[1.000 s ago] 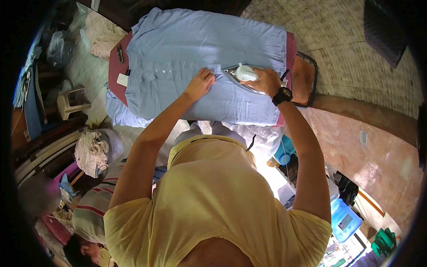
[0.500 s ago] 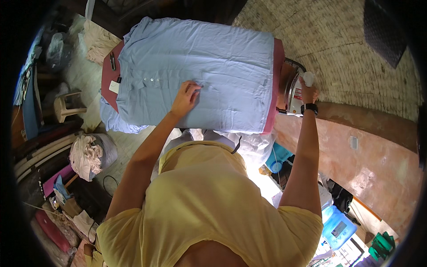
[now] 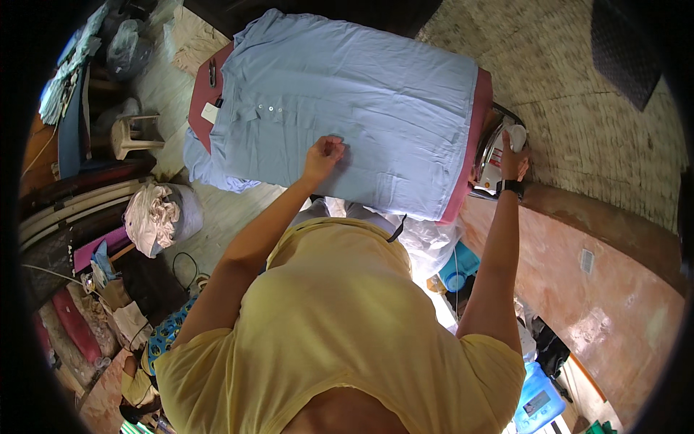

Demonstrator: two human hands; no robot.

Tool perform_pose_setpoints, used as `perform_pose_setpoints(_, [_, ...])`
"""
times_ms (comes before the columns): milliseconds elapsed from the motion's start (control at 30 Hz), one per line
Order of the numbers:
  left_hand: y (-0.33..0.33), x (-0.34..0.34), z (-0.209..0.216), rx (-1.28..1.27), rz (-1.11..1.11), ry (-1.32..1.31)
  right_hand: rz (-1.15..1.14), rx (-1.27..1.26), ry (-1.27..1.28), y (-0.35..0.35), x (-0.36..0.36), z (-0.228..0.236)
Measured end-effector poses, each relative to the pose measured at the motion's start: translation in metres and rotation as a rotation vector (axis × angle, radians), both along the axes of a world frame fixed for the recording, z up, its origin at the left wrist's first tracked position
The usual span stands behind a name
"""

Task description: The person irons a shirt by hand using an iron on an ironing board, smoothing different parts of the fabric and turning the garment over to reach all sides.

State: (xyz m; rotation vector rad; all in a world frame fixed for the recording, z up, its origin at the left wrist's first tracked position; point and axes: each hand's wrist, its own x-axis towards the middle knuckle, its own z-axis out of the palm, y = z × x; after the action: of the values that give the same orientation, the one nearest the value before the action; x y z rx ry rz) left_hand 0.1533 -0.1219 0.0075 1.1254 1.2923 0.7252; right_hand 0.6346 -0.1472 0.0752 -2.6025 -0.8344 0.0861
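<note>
Head view, the only one we've got: the blue shirt [image 3: 361, 101] lies spread over the maroon ironing board [image 3: 202, 95], w/ its button placket [image 3: 271, 108] toward the L end and a white tag [image 3: 210, 112] at the collar side. Our L hand [image 3: 324, 155] is over the shirt's middle, half-open w/ fingers loosely bent; no cloth visibly pinched, can't tell if the fingertips press down. Our R hand [image 3: 514, 163], wearing a dark watch [image 3: 510, 187], is on the iron [image 3: 491, 160] out past the board's R end; fingers lie at its handle, but can't tell how firmly they're wrapped.

Handling, our guess: shirt's light, soft & limp, prob. not slippery, creases easily, so best held at hem or a seam w/ a flat palm rather than bunched. Buttons are the hard, more fragile bit. Iron's prob. heavy for its size, rigid, poss. hot on the metal, so handle only, full wrap, fingers off the plate. A small dark tool [image 3: 212, 72] sits on the board's L end, clear of both hands.
</note>
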Motion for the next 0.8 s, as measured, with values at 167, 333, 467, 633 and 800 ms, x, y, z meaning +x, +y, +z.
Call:
perform_pose_setpoints(167, [0.025,0.006,0.016,0.956,-0.328,0.58,0.062,0.21,-0.034,-0.023,-0.021,-0.007])
perform_pose_setpoints(333, [0.065,0.007,0.001,1.01,-0.649,0.553,0.113,0.333,-0.123,-0.032,-0.015,-0.02])
perform_pose_setpoints(467, [0.073,0.004,0.001,1.098,-0.701,0.603,0.107,0.115,-0.633,-0.033,-0.034,-0.008])
perform_pose_setpoints(633, [0.078,0.0,0.009,1.137,-0.825,0.697,0.651,0.4,-0.27,-0.011,-0.138,-0.016])
perform_pose_setpoints(800, [0.084,-0.003,0.01,1.082,-0.869,0.619,0.946,0.175,0.311,-0.004,-0.281,-0.036])
